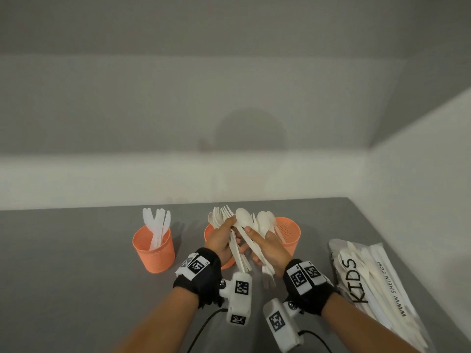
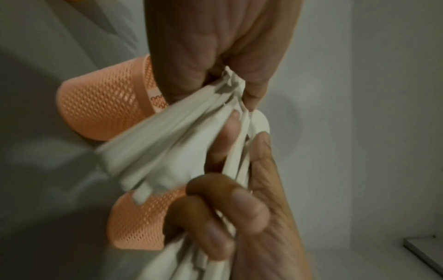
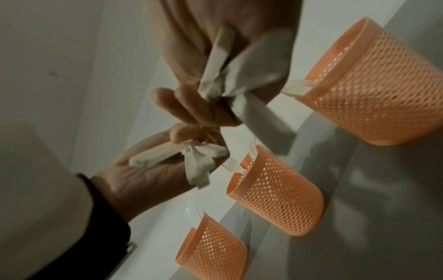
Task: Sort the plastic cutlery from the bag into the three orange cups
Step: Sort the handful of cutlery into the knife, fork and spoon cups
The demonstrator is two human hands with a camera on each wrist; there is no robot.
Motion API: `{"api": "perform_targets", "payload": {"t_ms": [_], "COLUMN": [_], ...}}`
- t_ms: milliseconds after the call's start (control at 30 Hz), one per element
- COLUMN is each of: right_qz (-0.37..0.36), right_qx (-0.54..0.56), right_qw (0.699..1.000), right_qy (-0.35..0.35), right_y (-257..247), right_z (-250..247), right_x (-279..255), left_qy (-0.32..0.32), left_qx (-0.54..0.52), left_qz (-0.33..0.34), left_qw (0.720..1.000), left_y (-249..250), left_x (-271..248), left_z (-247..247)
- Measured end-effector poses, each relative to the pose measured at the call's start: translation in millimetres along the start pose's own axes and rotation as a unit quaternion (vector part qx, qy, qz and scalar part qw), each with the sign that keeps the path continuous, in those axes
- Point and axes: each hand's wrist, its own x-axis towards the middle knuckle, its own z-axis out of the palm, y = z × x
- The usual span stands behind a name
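Note:
Three orange mesh cups stand in a row on the grey table. The left cup (image 1: 154, 248) holds white knives, and the right cup (image 1: 289, 231) holds spoons. The middle cup (image 1: 209, 231) is mostly hidden behind my left hand (image 1: 223, 236), which grips a bundle of white forks (image 1: 224, 215) and other cutlery. My right hand (image 1: 263, 244) holds several white spoons (image 1: 243, 217), its thumb pressing on one handle. Both hands meet just above the middle cup. In the right wrist view the middle cup (image 3: 275, 189) has forks in it. The bundle (image 2: 167, 136) fans out between both hands.
The clear plastic bag (image 1: 369, 281), printed KIDS, lies at the table's right edge with more white cutlery inside. A white wall runs close behind the cups and along the right side. Bare table (image 1: 76, 276) stretches to the left of the cups.

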Motion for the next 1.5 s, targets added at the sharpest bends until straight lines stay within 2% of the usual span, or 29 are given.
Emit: {"api": "perform_targets", "payload": {"t_ms": [67, 233, 333, 467, 567, 667, 800, 1000, 1133, 1333, 1500], "right_qz": [-0.003, -0.029, -0.027, -0.070, -0.086, -0.097, -0.107, -0.122, -0.093, -0.090, -0.052], "right_qx": [-0.008, -0.076, -0.080, -0.160, -0.200, -0.209, -0.232, -0.215, -0.231, -0.289, -0.332], "right_qw": [1.000, 0.995, 0.993, 0.975, 0.965, 0.964, 0.958, 0.964, 0.963, 0.950, 0.939], "right_qy": [0.011, 0.060, 0.086, 0.140, 0.149, 0.134, 0.129, 0.097, 0.098, 0.076, 0.066], "right_y": [2, 8, 7, 11, 14, 11, 10, 8, 8, 8, 3], "right_z": [-2, -2, -2, -7, -8, -8, -8, -1, -2, -4, -16], "right_x": [0, 5, 6, 10, 14, 13, 12, 5, 4, 7, 4], "left_qy": [-0.001, 0.094, 0.124, 0.119, 0.073, 0.065, 0.093, 0.144, 0.189, 0.190, 0.148], "left_qx": [0.019, 0.080, 0.087, 0.187, 0.257, 0.285, 0.322, 0.328, 0.340, 0.226, 0.084], "left_qz": [-0.001, 0.087, 0.135, 0.204, 0.206, 0.234, 0.237, 0.200, 0.228, 0.253, 0.226], "left_qw": [1.000, 0.989, 0.979, 0.954, 0.941, 0.927, 0.912, 0.912, 0.892, 0.921, 0.959], "left_y": [1, 6, 10, 13, 7, -1, -9, -14, -7, -3, 20], "left_x": [-2, 3, 8, -2, -15, -21, -16, -9, -10, -15, -9], "left_z": [-1, -3, -4, 0, 12, 21, 22, 30, 31, 37, 35]}}
